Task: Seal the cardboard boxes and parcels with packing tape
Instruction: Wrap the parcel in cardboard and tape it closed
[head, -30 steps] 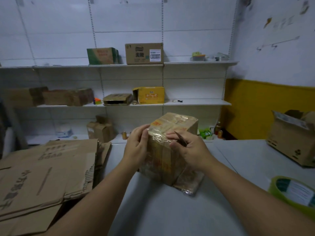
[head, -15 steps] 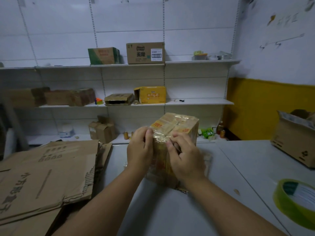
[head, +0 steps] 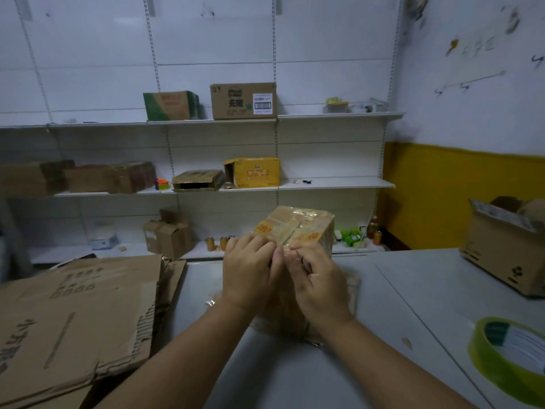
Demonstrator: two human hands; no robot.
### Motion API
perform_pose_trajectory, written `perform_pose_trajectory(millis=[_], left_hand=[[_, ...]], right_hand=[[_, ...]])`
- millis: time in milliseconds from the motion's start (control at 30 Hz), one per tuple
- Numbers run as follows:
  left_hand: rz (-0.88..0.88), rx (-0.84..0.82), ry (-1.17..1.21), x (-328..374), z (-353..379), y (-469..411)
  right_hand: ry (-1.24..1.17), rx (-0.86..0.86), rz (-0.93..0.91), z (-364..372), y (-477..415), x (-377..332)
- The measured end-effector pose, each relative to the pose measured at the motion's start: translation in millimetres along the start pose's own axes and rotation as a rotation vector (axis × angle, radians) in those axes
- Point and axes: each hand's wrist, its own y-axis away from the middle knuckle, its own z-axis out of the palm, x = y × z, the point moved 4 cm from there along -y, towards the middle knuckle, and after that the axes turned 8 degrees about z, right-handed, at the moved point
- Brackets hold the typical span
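Flattened cardboard sheets [head: 73, 314] lie left of the taped box [head: 298, 231], which stands mid-table [head: 295, 376]. Far right of it, an open carton [head: 507, 249] holds contents too dim to identify. Nearer right lies a tape roll [head: 507, 358]. The left hand [head: 250, 273] and right hand [head: 318, 278] press against the box's near face, fingertips pinching its film together.

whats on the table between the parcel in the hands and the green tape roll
In the head view, only bare grey table lies between the parcel and the tape roll, apart from a small brownish scrap and a seam line.
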Motion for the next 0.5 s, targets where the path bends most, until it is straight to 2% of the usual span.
perform_pose_trajectory(millis=[100, 133, 200, 267, 367, 500], left_hand=[[-0.024, -0.120, 0.045, 2, -4, 5], [-0.035, -0.182, 0.060, 1, -7, 5], [-0.059, -0.333, 0.086, -2, -13, 1], [-0.076, -0.488, 0.053, 1, -19, -2], [-0.131, -0.610, -0.004, 10, -20, -7], [-0.297, -0.719, -0.057, 21, -10, -12]], right_hand=[[-0.111, -0.244, 0.064, -15, 0, 4], [-0.117, -0.267, 0.105, -26, 1, 7], [-0.047, -0.196, 0.219, -54, 5, 15], [0.146, -0.177, 0.320, -81, 10, 31], [0.599, -0.396, 0.435, -113, 29, 56], [0.988, -0.557, 0.393, -138, 61, 78]])
